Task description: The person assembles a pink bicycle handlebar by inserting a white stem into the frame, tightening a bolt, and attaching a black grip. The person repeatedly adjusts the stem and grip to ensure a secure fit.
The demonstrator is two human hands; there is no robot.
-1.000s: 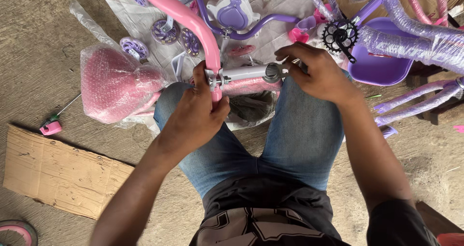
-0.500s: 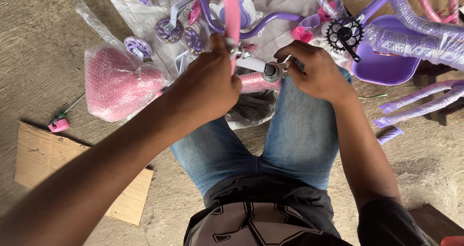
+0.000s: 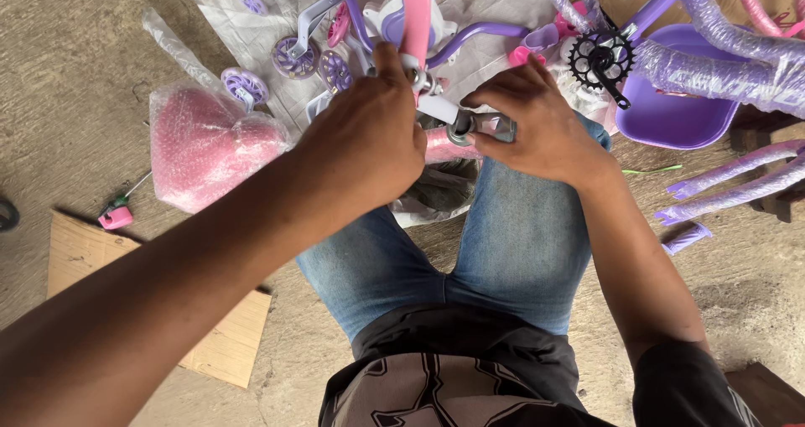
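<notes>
Left hand (image 3: 369, 146) has moved up and in vs a sec ago: it now wraps the pink fork/stem (image 3: 415, 16) where it meets the white tube (image 3: 438, 108), fingers closed round the joint. The pink bar, slanted before, now stands approx upright in view. Right hand (image 3: 537, 125) stayed put, fingers pinched on the grey metal clamp (image 3: 486, 127) at the tube's end, over the right knee. Judging from that, the part has been turned to line up w/ the clamp. On the floor: bubble-wrapped pink seat (image 3: 205, 142) left of the knees, chainring (image 3: 597, 58) & purple basket (image 3: 671, 112) toward the right, cardboard (image 3: 75, 251) lower left.
</notes>
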